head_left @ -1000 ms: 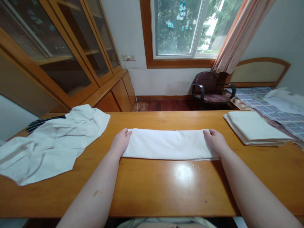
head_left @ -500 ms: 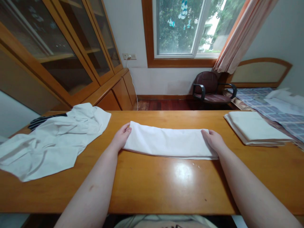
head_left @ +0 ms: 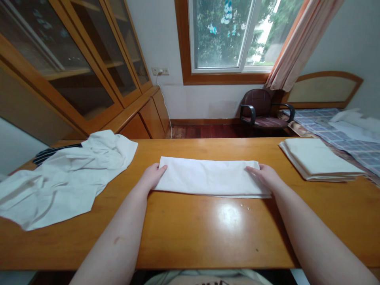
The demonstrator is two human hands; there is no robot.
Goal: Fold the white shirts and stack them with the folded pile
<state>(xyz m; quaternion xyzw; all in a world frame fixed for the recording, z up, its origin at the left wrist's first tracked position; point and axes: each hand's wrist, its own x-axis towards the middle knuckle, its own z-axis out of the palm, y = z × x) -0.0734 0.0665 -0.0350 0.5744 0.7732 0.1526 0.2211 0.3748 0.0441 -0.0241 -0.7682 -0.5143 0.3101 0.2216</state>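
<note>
The white cloth [head_left: 208, 177], folded into a strip, stretches over the table [head_left: 184, 237].

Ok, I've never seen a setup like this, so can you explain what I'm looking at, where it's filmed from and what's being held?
There's no machine here: these are a person's two bare hands. One camera, worn on the head and looking forward and down, takes every picture, so you see roughly what the wearer sees.

The left hand and right hand hold a folded white cloth by its two ends, thumbs on top, over a wooden table.

On the table to the left lies a crumpled white cloth, with a dark striped cloth partly under or behind it. To the right is a neat stack of folded pale cloth. Beyond the table are a chair and a window.
</note>
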